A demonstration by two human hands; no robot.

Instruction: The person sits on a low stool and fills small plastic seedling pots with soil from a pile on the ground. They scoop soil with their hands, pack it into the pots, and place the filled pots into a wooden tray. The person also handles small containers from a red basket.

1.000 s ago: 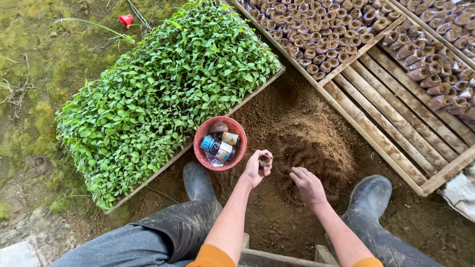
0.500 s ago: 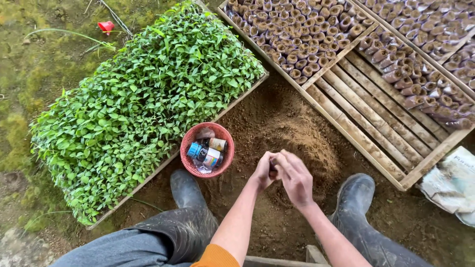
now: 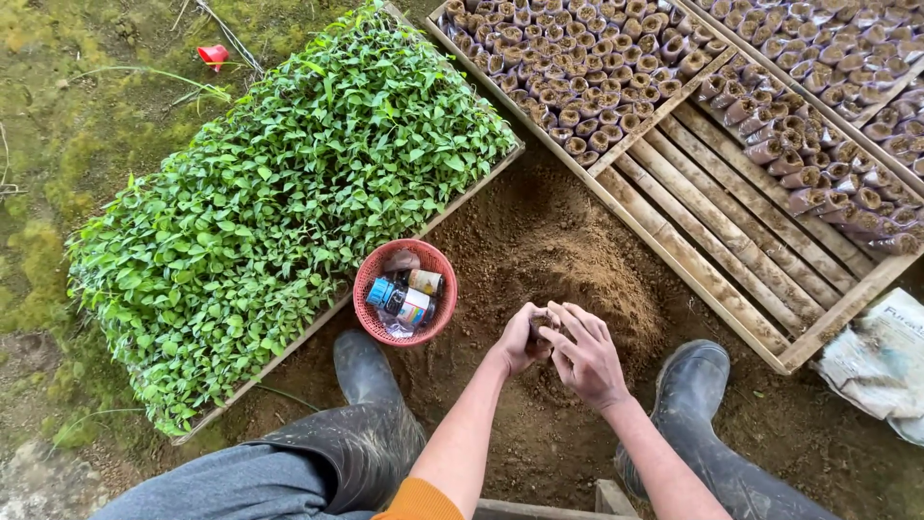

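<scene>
My left hand [image 3: 518, 339] is closed around a small soil-filled seedling pot [image 3: 539, 322], mostly hidden by my fingers. My right hand [image 3: 584, 351] meets it from the right, fingertips pressing on the pot's top. Both hands hover over a mound of loose brown soil [image 3: 587, 274] between my two black rubber boots [image 3: 371, 380].
A red plastic basket [image 3: 370, 306] holding small bottles sits left of my hands. A tray of green seedlings [image 3: 279, 193] lies beyond it. Wooden slatted frames [image 3: 731, 226] with rows of filled pots [image 3: 587, 67] stand at the upper right. A white sack [image 3: 881, 351] lies at right.
One second ago my right hand was apart, down on the soil; it has come over to the pot in my left hand and now presses on its top.
</scene>
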